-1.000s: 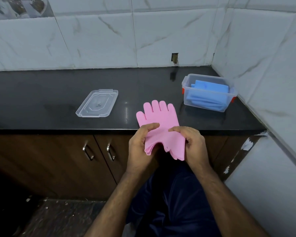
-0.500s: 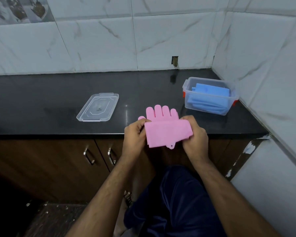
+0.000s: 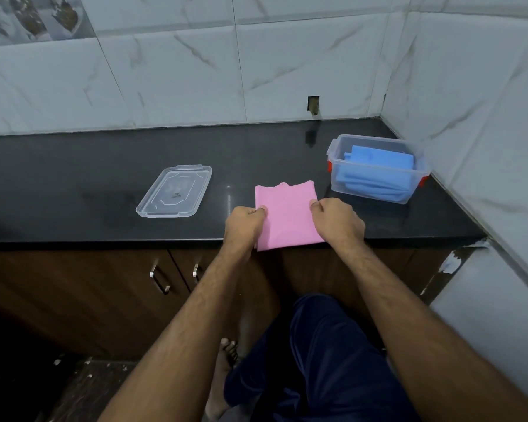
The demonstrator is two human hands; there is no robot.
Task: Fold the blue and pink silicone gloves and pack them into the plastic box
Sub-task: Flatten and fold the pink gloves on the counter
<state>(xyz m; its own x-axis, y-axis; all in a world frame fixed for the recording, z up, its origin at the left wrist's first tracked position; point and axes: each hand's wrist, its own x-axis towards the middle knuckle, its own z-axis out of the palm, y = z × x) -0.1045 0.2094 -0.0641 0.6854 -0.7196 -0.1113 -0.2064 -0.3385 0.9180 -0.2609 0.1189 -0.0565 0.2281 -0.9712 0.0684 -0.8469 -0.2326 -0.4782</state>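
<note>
The pink silicone glove lies folded into a rough square on the front edge of the black counter, only small fingertip bumps showing at its far edge. My left hand pinches its left side and my right hand pinches its right side. The clear plastic box with red latches stands to the right near the corner, apart from my hands. Folded blue gloves lie inside it.
The box's clear lid lies flat on the black counter to the left of the glove. Marble-tiled walls close the back and right side. Wooden cabinet doors with metal handles sit below the counter edge.
The cuff end of the pink glove was folded up over its fingers, which are now covered. Both hands moved forward and laid the folded glove down on the counter edge.
</note>
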